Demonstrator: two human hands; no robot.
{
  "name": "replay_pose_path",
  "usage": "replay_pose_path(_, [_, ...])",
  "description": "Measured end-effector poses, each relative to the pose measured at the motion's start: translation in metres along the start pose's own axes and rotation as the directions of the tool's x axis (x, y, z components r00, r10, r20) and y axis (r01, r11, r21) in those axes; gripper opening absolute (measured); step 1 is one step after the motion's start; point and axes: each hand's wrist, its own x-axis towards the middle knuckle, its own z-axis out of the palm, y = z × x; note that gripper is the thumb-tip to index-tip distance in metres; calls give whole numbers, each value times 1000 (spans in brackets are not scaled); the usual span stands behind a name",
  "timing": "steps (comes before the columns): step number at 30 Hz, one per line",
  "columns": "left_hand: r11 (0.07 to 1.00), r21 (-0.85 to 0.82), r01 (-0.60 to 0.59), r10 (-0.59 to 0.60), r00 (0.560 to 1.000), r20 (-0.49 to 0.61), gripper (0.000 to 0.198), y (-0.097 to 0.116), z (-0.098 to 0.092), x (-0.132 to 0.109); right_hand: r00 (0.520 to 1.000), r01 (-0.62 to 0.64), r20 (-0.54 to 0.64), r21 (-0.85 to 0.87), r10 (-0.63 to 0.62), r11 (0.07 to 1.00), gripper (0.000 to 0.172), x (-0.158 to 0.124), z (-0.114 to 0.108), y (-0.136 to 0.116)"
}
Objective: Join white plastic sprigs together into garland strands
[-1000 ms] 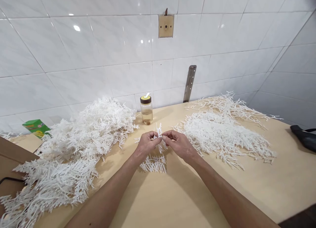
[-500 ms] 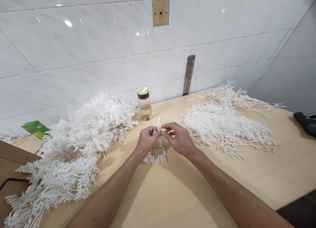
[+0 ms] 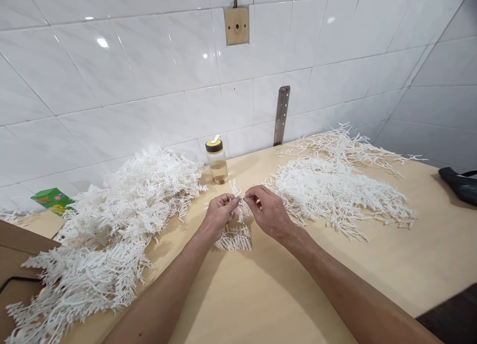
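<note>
While your fingertips hide its middle, the white plastic sprig [image 3: 237, 194] is pinched from both sides by your left hand [image 3: 219, 214] and right hand [image 3: 269, 212], just above the pale wooden worktop [image 3: 268, 294]. Its thin spiky branches poke upward; how the pieces join cannot be made out. Beneath lies a small fan of sprigs [image 3: 234, 238]. Bristly heaps flank you, left pile [image 3: 112, 224] cut off at the frame, right pile [image 3: 335, 190] flatter. A clear jar [image 3: 217, 161] stands behind.
</note>
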Motion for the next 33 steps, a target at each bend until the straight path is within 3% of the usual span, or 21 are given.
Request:
replay_pose_path(6, [999,-38,37,-38,999,-19,38,-1,-1,0,981,-185,-46,80,189,979,13,1,2,-3])
replay_pose_path(16, [999,-3,35,-34,995,94,38,5,0,-5,978,-182,-80,137,194,974,11,0,2,-6])
replay_pose_path(21, [998,41,39,-43,995,89,41,0,-3,-2,984,-127,-113,89,136,988,13,0,1,-6])
replay_pose_path(24, [992,115,47,-57,995,83,43,-3,-4,-1,978,-163,-112,105,175,981,14,1,0,-6])
replay_pose_path(27, [993,114,43,-49,997,55,45,-3,-3,0,946,-310,-47,177,322,934,17,2,-3,-5])
replay_pose_path(30, [998,64,8,-8,1000,8,45,-1,-2,0,858,-513,134,276,496,813,23,5,-7,-5])
replay_pose_path(33, [1000,16,-25,25,1000,8,41,2,-5,0,795,-606,267,326,545,725,27,6,-9,-5])
